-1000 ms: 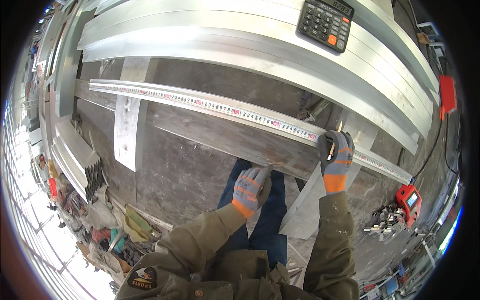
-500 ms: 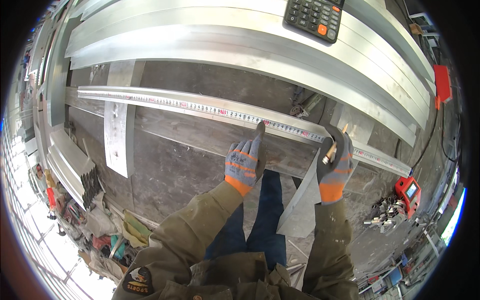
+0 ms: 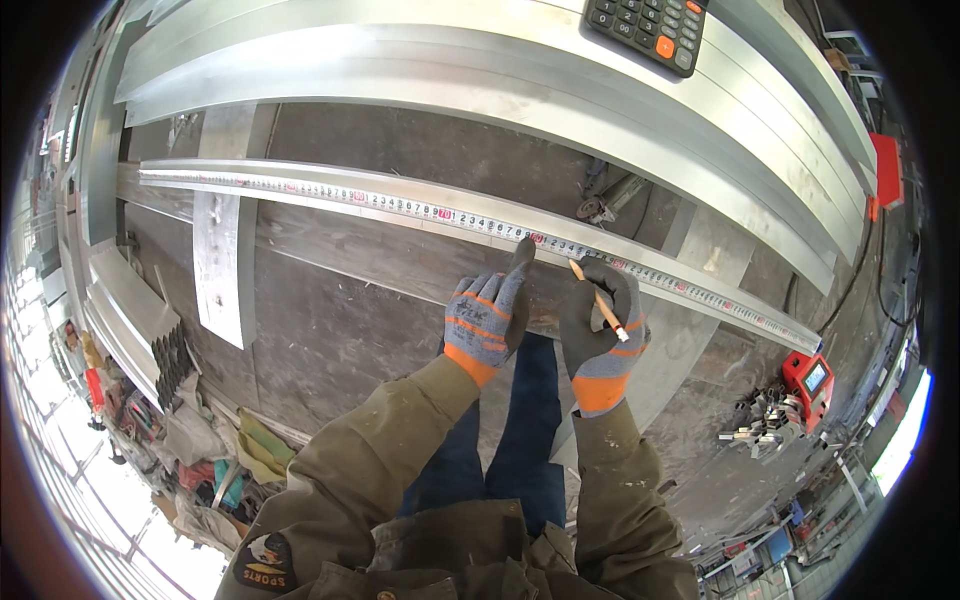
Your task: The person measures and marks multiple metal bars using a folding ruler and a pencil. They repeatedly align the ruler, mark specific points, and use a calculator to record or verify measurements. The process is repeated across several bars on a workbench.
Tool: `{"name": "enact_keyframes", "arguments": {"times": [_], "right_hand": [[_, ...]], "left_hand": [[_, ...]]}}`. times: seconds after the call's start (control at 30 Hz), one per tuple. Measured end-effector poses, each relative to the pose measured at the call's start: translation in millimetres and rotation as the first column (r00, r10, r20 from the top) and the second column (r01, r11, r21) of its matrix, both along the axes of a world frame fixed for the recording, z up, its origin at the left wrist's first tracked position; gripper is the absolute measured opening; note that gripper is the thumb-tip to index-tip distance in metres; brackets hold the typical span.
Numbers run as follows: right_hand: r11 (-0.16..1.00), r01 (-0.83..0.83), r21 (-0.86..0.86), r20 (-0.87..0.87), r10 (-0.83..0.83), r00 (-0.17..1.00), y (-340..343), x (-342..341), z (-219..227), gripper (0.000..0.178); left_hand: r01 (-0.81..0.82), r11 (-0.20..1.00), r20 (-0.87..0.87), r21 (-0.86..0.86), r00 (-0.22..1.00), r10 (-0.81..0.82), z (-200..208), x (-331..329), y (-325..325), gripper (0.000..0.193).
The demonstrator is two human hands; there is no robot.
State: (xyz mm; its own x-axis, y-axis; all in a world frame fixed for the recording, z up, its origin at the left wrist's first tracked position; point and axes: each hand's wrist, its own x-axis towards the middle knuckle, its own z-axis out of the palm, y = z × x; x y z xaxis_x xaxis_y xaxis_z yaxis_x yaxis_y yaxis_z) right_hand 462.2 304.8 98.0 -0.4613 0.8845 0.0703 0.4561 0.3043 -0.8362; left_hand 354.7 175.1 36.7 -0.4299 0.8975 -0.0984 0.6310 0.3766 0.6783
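A long white tape measure [image 3: 400, 205] lies stretched along a silver metal bar [image 3: 330, 185] across the dark workbench [image 3: 340, 330]. My left hand [image 3: 487, 315], in a grey and orange glove, has its index finger pressed against the tape. Right beside it, my right hand [image 3: 600, 325] in a matching glove holds a pencil [image 3: 597, 298] with its tip at the tape's edge. The red case of the tape measure [image 3: 810, 378] rests at the far right end.
Long aluminium profiles [image 3: 480, 60] lie across the back of the bench, with a black calculator [image 3: 650, 28] on them. A flat metal strip [image 3: 218, 255] lies crosswise at the left. Metal offcuts [image 3: 750, 425] and rags litter the floor.
Both hands have come together at the tape. My left hand rose from the bench edge to the tape, and my right hand brought the pencil tip to the markings.
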Motion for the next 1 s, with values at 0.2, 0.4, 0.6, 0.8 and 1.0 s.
{"name": "enact_keyframes", "arguments": {"times": [0.2,0.4,0.6,0.8,1.0], "right_hand": [[0.999,-0.026,0.034,0.014,0.025,1.000,-5,-2,-5,0.018],[0.995,-0.040,0.097,0.016,0.039,0.999,-6,-4,-9,0.019],[0.990,-0.057,0.127,0.031,0.053,0.998,-5,-4,-8,0.016],[0.991,-0.054,0.121,0.003,0.054,0.999,-5,-4,-13,0.024],[0.991,-0.077,0.108,0.025,0.075,0.997,-4,-3,-11,0.022]], "left_hand": [[-0.021,1.000,0.035,-0.018,0.999,0.022,6,2,3,0.064],[-0.032,0.996,-0.128,0.084,0.991,0.043,2,3,6,0.054],[-0.037,0.993,-0.133,0.112,0.990,0.052,1,4,7,0.055],[-0.020,0.998,0.070,-0.059,0.997,0.024,0,7,0,0.067],[-0.008,0.996,0.054,-0.089,0.998,0.012,-3,8,0,0.067]]}}
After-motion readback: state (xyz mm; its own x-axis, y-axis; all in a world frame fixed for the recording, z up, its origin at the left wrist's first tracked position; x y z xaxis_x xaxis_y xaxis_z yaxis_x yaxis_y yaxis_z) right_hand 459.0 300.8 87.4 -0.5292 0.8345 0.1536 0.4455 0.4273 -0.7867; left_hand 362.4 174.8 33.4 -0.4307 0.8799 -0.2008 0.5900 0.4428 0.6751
